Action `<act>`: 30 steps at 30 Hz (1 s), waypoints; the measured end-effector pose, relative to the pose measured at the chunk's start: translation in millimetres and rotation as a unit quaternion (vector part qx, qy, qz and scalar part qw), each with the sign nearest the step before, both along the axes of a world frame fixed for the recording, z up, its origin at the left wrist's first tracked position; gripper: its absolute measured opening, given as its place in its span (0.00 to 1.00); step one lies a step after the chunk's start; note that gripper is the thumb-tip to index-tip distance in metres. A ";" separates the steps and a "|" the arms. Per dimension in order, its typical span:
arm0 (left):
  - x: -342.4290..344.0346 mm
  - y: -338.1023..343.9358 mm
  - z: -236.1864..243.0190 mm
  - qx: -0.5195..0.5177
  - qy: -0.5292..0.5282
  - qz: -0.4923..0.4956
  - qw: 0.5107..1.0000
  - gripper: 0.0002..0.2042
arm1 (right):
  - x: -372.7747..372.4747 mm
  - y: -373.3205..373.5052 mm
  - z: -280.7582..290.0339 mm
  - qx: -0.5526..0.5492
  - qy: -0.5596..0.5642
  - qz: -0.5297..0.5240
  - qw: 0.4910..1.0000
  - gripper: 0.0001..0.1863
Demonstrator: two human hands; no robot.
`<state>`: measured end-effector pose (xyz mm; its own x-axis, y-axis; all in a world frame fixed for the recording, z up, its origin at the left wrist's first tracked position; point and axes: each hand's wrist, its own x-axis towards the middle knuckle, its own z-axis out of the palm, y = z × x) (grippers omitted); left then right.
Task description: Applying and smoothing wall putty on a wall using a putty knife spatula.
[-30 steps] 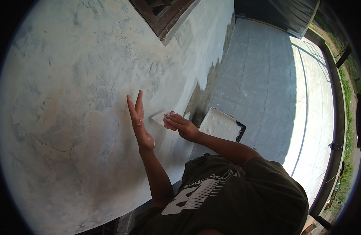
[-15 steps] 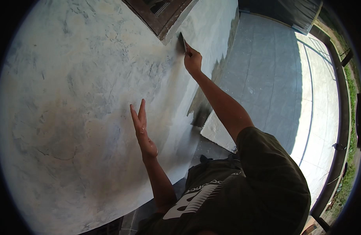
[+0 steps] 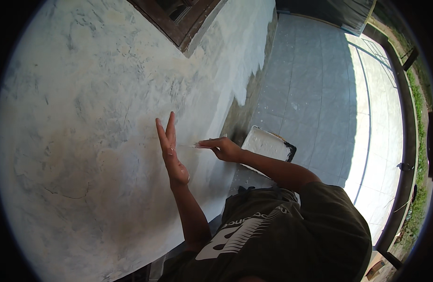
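One slip of the scraper, gripped by the right hand's fingers, could nick the left hand, fingers outstretched, nearby at nine o'clock.

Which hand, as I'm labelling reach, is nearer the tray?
Right. The right hand appears just left of the tray; the left hand is farther left, near the wall.

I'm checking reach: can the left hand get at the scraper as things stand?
Likely yes: the open left hand is beside the scraper, nothing visible between them, though the right hand holds it.
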<state>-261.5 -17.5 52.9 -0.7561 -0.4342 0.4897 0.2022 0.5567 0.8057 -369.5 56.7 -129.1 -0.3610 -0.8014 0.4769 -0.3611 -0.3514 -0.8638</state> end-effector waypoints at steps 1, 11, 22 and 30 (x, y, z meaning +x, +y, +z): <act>3.4 -0.2 0.7 -0.004 0.000 0.007 1.000 0.36 | -8.9 5.2 -3.3 0.026 -0.026 -0.055 0.998 0.24; 28.1 4.0 -0.8 -0.017 0.011 0.032 0.999 0.35 | -189.2 -94.3 53.7 -0.028 -0.165 -0.455 0.875 0.18; 30.5 0.4 -2.8 -0.008 -0.004 0.050 0.999 0.35 | -15.4 -35.5 73.8 -0.150 0.038 -0.162 0.974 0.25; 23.3 7.0 -2.2 -0.011 0.009 0.039 0.999 0.34 | -105.2 -55.8 92.4 -0.200 -0.039 -0.330 0.922 0.19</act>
<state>-238.3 -10.6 50.7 -0.7113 -0.4805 0.5129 0.1714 0.5892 0.7896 -474.7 0.9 -36.6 -0.7527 -0.1608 0.6384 -0.5519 -0.3746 -0.7451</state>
